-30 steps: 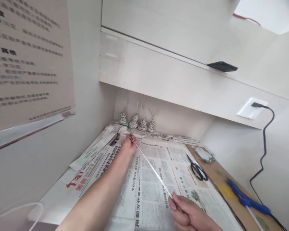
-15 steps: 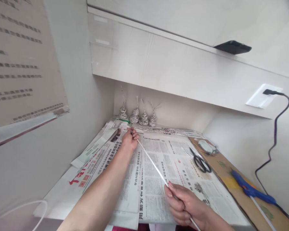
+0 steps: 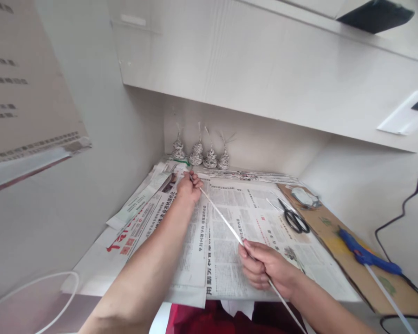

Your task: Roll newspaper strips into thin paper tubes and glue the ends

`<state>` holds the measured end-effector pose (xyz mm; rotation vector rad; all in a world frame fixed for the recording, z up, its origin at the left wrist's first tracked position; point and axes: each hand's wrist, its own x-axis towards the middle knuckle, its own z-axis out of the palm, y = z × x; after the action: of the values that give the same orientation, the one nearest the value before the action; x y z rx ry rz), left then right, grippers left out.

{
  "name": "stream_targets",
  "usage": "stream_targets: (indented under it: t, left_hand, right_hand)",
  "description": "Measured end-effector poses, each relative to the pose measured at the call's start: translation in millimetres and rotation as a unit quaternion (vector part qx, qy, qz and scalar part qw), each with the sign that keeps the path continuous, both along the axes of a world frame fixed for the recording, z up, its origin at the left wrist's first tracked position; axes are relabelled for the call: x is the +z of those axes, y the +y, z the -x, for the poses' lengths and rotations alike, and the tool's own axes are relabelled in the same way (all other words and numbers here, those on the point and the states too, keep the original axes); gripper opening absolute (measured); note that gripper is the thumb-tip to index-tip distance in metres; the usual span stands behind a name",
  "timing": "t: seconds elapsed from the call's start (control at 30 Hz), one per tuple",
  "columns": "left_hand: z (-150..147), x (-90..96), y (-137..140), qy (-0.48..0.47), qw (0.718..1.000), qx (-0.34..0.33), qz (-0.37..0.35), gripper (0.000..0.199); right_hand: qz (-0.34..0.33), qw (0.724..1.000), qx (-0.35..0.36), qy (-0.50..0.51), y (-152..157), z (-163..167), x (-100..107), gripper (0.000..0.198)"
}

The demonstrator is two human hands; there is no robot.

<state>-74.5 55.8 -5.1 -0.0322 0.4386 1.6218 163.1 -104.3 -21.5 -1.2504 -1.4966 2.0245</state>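
Observation:
My left hand point(image 3: 190, 186) is closed on the far end of a thin white rolled-paper stick point(image 3: 222, 217), above the back part of the newspaper point(image 3: 226, 278). Closer to me, my right hand point(image 3: 264, 265) wraps round the same stick. It runs taut and slanting between the two fists, and its near end sticks out below my right hand past the table's front edge. Behind my left hand stand several gourd-shaped pieces point(image 3: 197, 155) of coiled paper strands with loose tips on top.
Black-handled scissors point(image 3: 295, 220) lie right of the newspaper. On cardboard point(image 3: 329, 236) at the right rest a blue glue gun point(image 3: 364, 254) and a clear plastic package point(image 3: 304, 197). More paper sticks point(image 3: 251, 176) lie along the back. A low white panel point(image 3: 230, 69) overhangs the table.
The camera view has tilted downward, so the table sits higher in the picture. Both hands keep their hold on the stick, with little visible movement over the newspaper.

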Motion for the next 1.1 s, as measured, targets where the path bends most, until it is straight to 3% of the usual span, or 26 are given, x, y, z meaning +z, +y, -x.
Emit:
stream_targets:
  t: [0.07, 0.1, 0.17, 0.2, 0.27, 0.3, 0.33, 0.37, 0.4, 0.47, 0.53, 0.6, 0.67, 0.77, 0.83, 0.9, 0.97, 1.03, 1.1]
  left_hand:
    - [-1, 0.9, -1, 0.002, 1.000, -0.005, 0.002, 0.032]
    - [-1, 1.1, -1, 0.005, 1.000, -0.003, 0.005, 0.032]
    - [1, 1.2, -1, 0.011, 1.000, 0.007, 0.011, 0.033]
    - [2, 1.2, -1, 0.015, 1.000, 0.013, 0.015, 0.034]
    - [3, 1.4, -1, 0.022, 0.999, 0.022, 0.022, 0.036]
    - [4, 1.8, -1, 0.025, 0.999, 0.024, 0.024, 0.036]
    - [4, 2.2, -2, 0.028, 0.999, 0.024, 0.025, 0.037]
    - [4, 2.8, -2, 0.031, 0.999, 0.021, 0.026, 0.037]
    - [4, 3.4, -3, 0.032, 0.999, 0.016, 0.024, 0.036]
    - [2, 4.7, -4, 0.029, 0.999, -0.003, 0.017, 0.036]
    - [2, 5.6, -5, 0.020, 0.999, -0.025, 0.008, 0.036]
    - [2, 5.7, -5, 0.014, 0.999, -0.032, 0.001, 0.037]
    - [5, 4.8, -3, 0.017, 1.000, -0.017, 0.000, 0.038]
    - [10, 2.5, 0, 0.036, 0.999, 0.019, 0.013, 0.038]
    - [12, 1.4, 1, 0.047, 0.998, 0.032, 0.020, 0.038]
    - [12, 1.1, 1, 0.050, 0.998, 0.028, 0.021, 0.038]
    - [11, 1.6, 0, 0.044, 0.999, 0.011, 0.014, 0.037]
    - [9, 2.5, -1, 0.035, 0.999, -0.003, 0.004, 0.037]
    - [7, 3.1, -2, 0.033, 0.999, -0.004, 0.002, 0.036]
  right_hand:
    - [0.042, 0.999, 0.003, 0.026, -2, -1, -1, 0.034]
    - [0.012, 1.000, 0.002, -0.005, -3, -1, 0, 0.035]
    - [-0.137, 0.982, -0.010, -0.129, -4, -2, 4, 0.035]
    - [-0.233, 0.950, -0.025, -0.208, -5, -2, 6, 0.032]
    - [-0.384, 0.858, -0.054, -0.336, -5, -3, 9, 0.027]
    - [-0.417, 0.829, -0.060, -0.368, -6, -4, 10, 0.027]
    - [-0.417, 0.827, -0.058, -0.373, -7, -5, 11, 0.028]
    - [-0.384, 0.853, -0.048, -0.350, -8, -6, 11, 0.031]
    - [-0.321, 0.898, -0.034, -0.299, -9, -7, 11, 0.034]
    - [-0.134, 0.980, -0.009, -0.144, -11, -9, 9, 0.039]
    - [0.038, 0.999, 0.003, 0.009, -13, -11, 6, 0.038]
    - [0.111, 0.990, 0.001, 0.091, -15, -12, 5, 0.036]
    - [0.096, 0.993, -0.006, 0.074, -18, -13, 7, 0.039]
    - [-0.068, 0.992, -0.028, -0.100, -26, -17, 15, 0.040]
    - [-0.208, 0.951, -0.053, -0.223, -31, -23, 20, 0.036]
    - [-0.267, 0.923, -0.076, -0.268, -35, -31, 22, 0.035]
    - [-0.193, 0.954, -0.082, -0.212, -39, -39, 18, 0.039]
    - [-0.041, 0.992, -0.067, -0.101, -42, -46, 13, 0.041]
    - [0.059, 0.997, -0.042, -0.030, -44, -50, 10, 0.044]
